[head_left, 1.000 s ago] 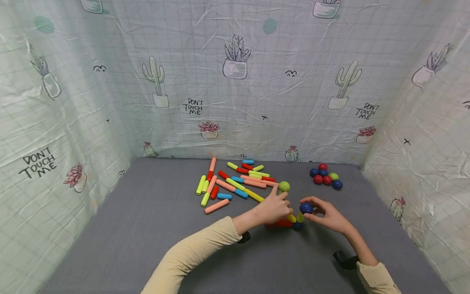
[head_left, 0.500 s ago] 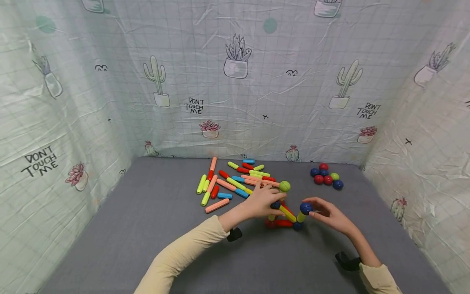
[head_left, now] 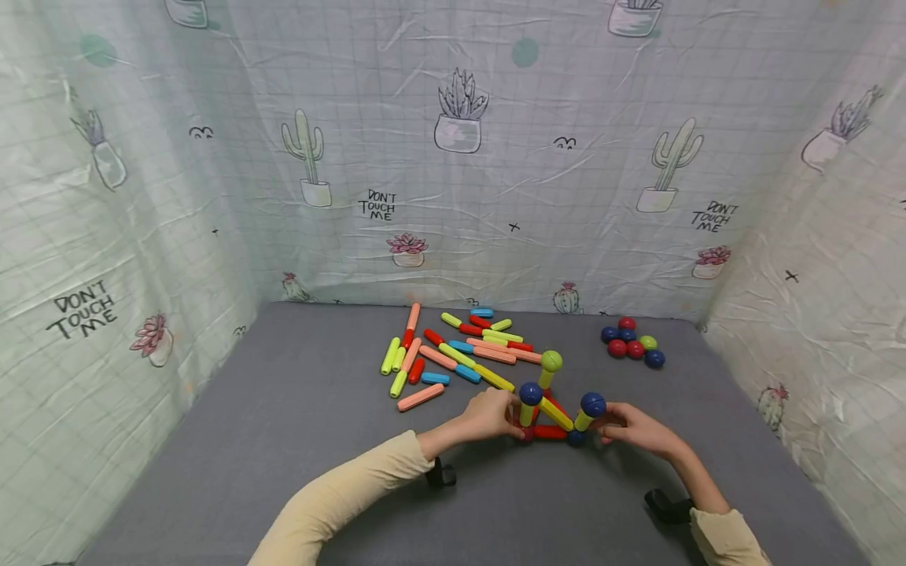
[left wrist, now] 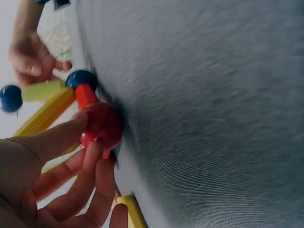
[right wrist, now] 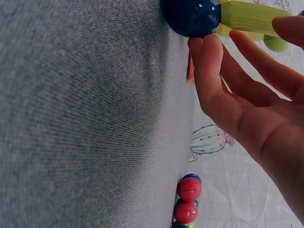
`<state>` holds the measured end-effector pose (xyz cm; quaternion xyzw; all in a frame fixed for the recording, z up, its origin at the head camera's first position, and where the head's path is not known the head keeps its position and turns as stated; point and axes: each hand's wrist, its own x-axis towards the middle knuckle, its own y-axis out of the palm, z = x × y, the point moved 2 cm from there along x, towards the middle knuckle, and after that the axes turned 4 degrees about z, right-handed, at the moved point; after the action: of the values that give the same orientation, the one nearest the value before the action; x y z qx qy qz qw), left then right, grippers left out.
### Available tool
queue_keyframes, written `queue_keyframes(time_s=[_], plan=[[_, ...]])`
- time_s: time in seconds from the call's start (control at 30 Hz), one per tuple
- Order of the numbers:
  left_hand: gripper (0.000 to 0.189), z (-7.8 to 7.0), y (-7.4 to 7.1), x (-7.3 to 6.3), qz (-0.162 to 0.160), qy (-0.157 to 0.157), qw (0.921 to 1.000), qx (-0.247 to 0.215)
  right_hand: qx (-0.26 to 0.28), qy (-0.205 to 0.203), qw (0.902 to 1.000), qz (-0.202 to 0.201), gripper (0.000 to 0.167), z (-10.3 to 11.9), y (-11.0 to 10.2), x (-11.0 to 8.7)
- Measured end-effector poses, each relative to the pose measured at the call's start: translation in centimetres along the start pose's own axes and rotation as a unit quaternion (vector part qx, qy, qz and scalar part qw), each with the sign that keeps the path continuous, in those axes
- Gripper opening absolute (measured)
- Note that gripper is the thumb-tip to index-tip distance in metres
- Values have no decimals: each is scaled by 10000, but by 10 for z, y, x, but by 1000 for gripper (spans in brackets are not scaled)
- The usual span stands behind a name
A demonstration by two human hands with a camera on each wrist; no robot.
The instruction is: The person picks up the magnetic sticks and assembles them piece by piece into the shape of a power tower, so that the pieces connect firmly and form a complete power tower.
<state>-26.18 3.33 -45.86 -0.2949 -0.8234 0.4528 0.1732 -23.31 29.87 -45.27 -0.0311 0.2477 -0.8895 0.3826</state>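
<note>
A frame of magnetic rods and balls stands on the grey cloth. Its base has a red ball (left wrist: 104, 124), a red rod (head_left: 550, 432), a lower blue ball (head_left: 576, 438) and a yellow rod (head_left: 556, 413). Yellow-green rods (head_left: 583, 421) rise from the corners, topped by two blue balls (head_left: 530, 394) and a green ball (head_left: 551, 362). My left hand (head_left: 488, 415) pinches the red ball between thumb and fingers. Beside the opposite corner, my right hand (head_left: 637, 430) has loosely bent fingers, their tips right at the lower blue ball (right wrist: 192, 18), the thumb overlapping the rod above it.
Loose coloured rods (head_left: 439, 358) lie scattered behind and left of the frame, the closest a yellow rod (head_left: 494, 378) near my left hand. A cluster of red, blue and green balls (head_left: 635, 350) sits at the back right. A printed curtain (head_left: 453, 196) encloses the back and sides.
My left hand has moved from over the frame, past its upper blue ball, down to the red base ball. My right hand has let go of the other upper blue ball and lowered beside the base.
</note>
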Motion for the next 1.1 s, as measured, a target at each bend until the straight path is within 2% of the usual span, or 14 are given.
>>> queue_keyframes(time_s=[0.13,0.3,0.4,0.5,0.53,0.6,0.7,0.77,0.83,0.87,0.93,1.03,1.07,1.1], plan=[[15,7,-4,10,-299,-327,9987,-238,575,53,9978,340,41,3,6,0],[7,19,-10,24,-576,-458,9966,-368,1299,-37,9874,903,42,13,27,7],[8,27,-15,30,-631,-344,9974,-60,1381,-147,9843,1093,42,19,36,14],[16,33,-20,32,-709,-182,9930,927,1180,-246,9877,1000,41,25,35,15],[18,35,-21,32,-714,-173,9874,1404,1065,-312,9900,866,40,27,32,13],[22,38,-22,32,-670,-279,9697,2333,807,-541,9945,400,37,30,24,8],[25,43,-21,32,-428,-653,9411,3289,270,-989,9912,-838,30,35,7,-1],[26,47,-19,33,-349,-873,9290,3578,-10,-1200,9766,-1784,25,37,-3,-6],[29,51,-16,36,-326,-1013,9213,3739,-260,-1292,9559,-2623,20,38,-9,-9],[29,56,-12,39,-516,-889,9149,3904,-393,-1304,9453,-2963,18,39,-11,-9],[31,59,-9,41,-596,-865,9051,4119,-589,-1266,9268,-3485,16,41,-13,-8],[29,57,-10,40,-695,-762,9002,4230,-1043,-1153,9055,-3949,17,45,-12,-5],[29,56,-12,38,-732,-720,9025,4182,-1214,-1102,9006,-4025,18,46,-11,-4],[28,50,-17,35,-600,-810,9114,3990,-1380,-1050,8970,-4066,19,47,-11,-2]])
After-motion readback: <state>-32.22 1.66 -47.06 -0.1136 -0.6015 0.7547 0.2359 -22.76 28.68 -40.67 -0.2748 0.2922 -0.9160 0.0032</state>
